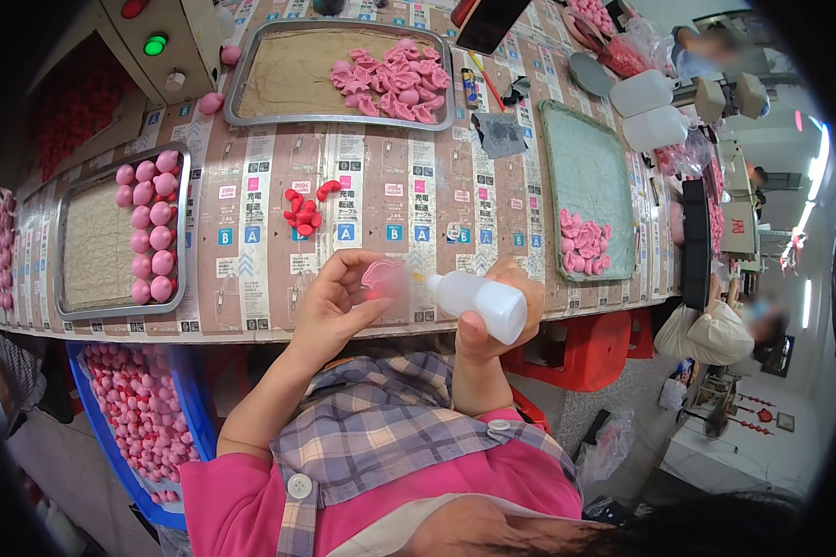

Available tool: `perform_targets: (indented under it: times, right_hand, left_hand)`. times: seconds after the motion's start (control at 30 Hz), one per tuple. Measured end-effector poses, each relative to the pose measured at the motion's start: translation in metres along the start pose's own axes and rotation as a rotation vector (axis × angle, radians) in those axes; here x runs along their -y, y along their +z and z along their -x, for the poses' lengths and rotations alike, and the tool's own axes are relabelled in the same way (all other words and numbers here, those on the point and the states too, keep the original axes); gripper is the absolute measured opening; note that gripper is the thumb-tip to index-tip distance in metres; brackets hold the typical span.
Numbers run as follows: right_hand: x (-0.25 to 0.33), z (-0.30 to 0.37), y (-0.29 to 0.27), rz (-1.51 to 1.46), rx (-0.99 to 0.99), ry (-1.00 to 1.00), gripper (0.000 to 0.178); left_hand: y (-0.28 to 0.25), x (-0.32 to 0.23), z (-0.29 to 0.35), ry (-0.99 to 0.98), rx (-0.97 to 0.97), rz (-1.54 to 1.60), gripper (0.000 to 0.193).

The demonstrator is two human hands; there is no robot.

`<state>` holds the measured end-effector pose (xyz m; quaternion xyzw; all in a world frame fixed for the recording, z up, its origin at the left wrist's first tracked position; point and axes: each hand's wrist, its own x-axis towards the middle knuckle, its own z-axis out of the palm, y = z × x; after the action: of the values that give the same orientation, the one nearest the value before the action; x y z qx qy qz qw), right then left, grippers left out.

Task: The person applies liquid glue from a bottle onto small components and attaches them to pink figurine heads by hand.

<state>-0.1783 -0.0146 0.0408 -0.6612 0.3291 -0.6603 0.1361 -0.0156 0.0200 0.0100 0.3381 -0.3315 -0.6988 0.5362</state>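
Note:
Close above the table's near edge, my left hand point(330, 302) pinches a curved pink plastic piece point(381, 275) between thumb and fingers; something red shows at its lower side. My right hand point(474, 339) is wrapped round a white squeeze bottle point(481, 302), tilted so that its nozzle points left at the pink piece. The spot where nozzle and piece come together is blurred, so I cannot tell whether they touch. Just beyond my left hand, several small glossy red pieces point(304, 215) lie in a loose heap on the table.
A metal tray point(283, 79) with pink shell-like pieces stands at the back. To the left, another tray point(97, 246) holds round pink pieces. A greenish tray point(581, 167) on the right carries small pink pieces. Below left is a full blue crate point(85, 373); a red stool point(593, 353) stands right.

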Motion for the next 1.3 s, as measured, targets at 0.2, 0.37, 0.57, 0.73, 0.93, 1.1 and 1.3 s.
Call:
perform_targets:
  times: [0.2, 0.37, 0.57, 0.73, 0.93, 1.1, 1.3]
  right_hand:
    - [0.001, 0.002, -0.003, 0.065, 0.061, -0.057, 0.042]
    - [0.005, 0.003, -0.004, 0.036, 0.111, -0.086, 0.042]
    - [0.007, 0.006, -0.006, 0.035, 0.149, -0.104, 0.042]
    - [0.004, 0.004, -0.006, 0.030, 0.130, -0.101, 0.042]
    - [-0.011, -0.004, -0.012, 0.002, -0.196, 0.065, 0.042]
    - [-0.082, -0.040, -0.051, 0.337, -0.175, 0.502, 0.035]
    - [-0.169, -0.022, -0.060, 0.586, -0.109, 0.500, 0.033]
  left_hand:
    - [0.000, 0.000, 0.000, -0.012, 0.002, 0.007, 0.039]
    - [-0.001, 0.001, 0.001, -0.015, -0.001, -0.001, 0.040]
    - [-0.002, 0.003, 0.000, 0.000, -0.010, -0.009, 0.040]
    - [-0.003, 0.003, 0.000, -0.007, -0.004, 0.004, 0.041]
    - [-0.006, 0.004, -0.002, 0.002, -0.032, 0.017, 0.040]
    - [-0.006, 0.006, -0.003, 0.015, -0.040, 0.015, 0.039]
    - [-0.013, 0.009, -0.003, 0.056, -0.074, -0.026, 0.040]
